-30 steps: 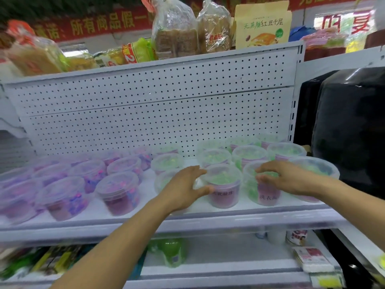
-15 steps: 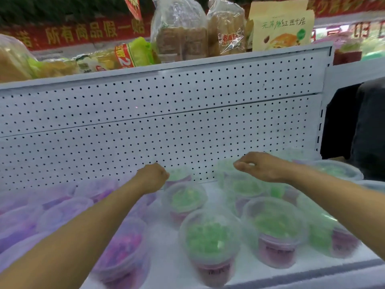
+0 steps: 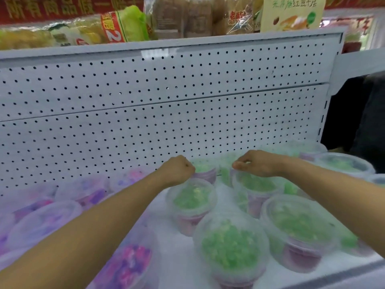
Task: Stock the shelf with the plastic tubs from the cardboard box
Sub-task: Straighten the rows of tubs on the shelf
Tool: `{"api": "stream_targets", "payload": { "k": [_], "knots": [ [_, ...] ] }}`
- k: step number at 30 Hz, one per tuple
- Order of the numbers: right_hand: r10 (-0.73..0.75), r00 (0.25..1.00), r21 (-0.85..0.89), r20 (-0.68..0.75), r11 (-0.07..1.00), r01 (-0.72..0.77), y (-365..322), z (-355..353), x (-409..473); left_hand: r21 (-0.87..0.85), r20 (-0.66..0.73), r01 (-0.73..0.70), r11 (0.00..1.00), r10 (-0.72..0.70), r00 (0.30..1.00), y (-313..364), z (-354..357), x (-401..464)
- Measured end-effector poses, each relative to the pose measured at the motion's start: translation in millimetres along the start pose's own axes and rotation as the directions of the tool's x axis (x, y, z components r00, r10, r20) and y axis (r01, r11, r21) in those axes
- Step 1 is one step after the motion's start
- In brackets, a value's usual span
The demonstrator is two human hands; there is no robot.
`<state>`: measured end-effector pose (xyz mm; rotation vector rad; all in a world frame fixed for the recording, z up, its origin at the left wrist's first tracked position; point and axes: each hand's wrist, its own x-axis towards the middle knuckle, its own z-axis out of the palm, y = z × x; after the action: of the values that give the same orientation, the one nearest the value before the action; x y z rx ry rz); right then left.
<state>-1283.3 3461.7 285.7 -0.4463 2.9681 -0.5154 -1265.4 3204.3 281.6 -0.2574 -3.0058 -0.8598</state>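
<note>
**Both hands reach to the back row of tubs on the white shelf**

A white perforated back panel (image 3: 166, 105) fills most of the view, rising behind the white shelf (image 3: 181, 261) where the clear plastic tubs stand. Tubs with green contents (image 3: 229, 247) crowd the right half of the shelf; tubs with purple and pink contents (image 3: 127, 265) fill the left half, blurred at the edge. Any print on the tubs' lower bands is too smeared to read.

Above the panel's top edge sit bagged goods. A cream packet (image 3: 291, 13) bears green Chinese characters reading roughly "红豆十层" with a picture of a pastry. Beside it a clear bread bag (image 3: 235, 17) shows red characters over small Latin letters beginning "OLD". Further left a yellow-green packet (image 3: 123, 26) carries a large "2" on a red patch. A red banner (image 3: 52, 8) with gold characters runs behind, too blurred to read fully.

The left hand (image 3: 177, 170) is curled into a loose fist just above a green tub's lid (image 3: 191, 197); whether it grips anything cannot be told. The right hand (image 3: 258, 163) has its fingertips (image 3: 239, 166) drawn together over the rim of a back-row green tub (image 3: 256, 184); whether they pinch it is unclear.
</note>
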Motion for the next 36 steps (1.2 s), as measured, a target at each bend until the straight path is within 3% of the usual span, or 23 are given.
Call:
{"api": "stream_targets", "payload": {
  "k": [9,15,21,31,33,36],
  "knots": [
    [-0.061,0.998,-0.015,-0.027,0.998,0.061,-2.8,-18.7,-51.0,0.039,-0.04,-0.022,0.999,0.023,0.999,10.2,-20.7,-46.6],
    [-0.059,0.995,-0.067,0.083,0.996,0.064,5.5,-17.4,-84.8,0.237,0.169,0.045,0.97,-0.087,0.982,-1.2,-32.0,-97.6],
    [-0.087,0.995,-0.053,0.042,0.995,0.089,7.1,-10.8,-85.2,0.147,0.063,0.015,0.989,-0.025,0.998,20.5,-5.6,-93.3],
    [-0.071,0.997,0.028,-0.012,0.997,0.072,10.8,3.1,-101.3,0.18,0.07,0.028,0.983,-0.042,0.997,36.2,8.5,-102.7],
    [-0.097,0.994,0.039,-0.059,0.994,0.099,12.6,4.9,-108.6,0.193,0.023,-0.002,0.981,-0.002,1.0,43.2,9.5,-114.6],
    [-0.159,0.981,0.056,-0.11,0.985,0.166,18.7,1.8,-127.8,0.074,-0.08,-0.073,0.995,0.079,0.994,56.5,11.2,-150.2]
  ]
}}
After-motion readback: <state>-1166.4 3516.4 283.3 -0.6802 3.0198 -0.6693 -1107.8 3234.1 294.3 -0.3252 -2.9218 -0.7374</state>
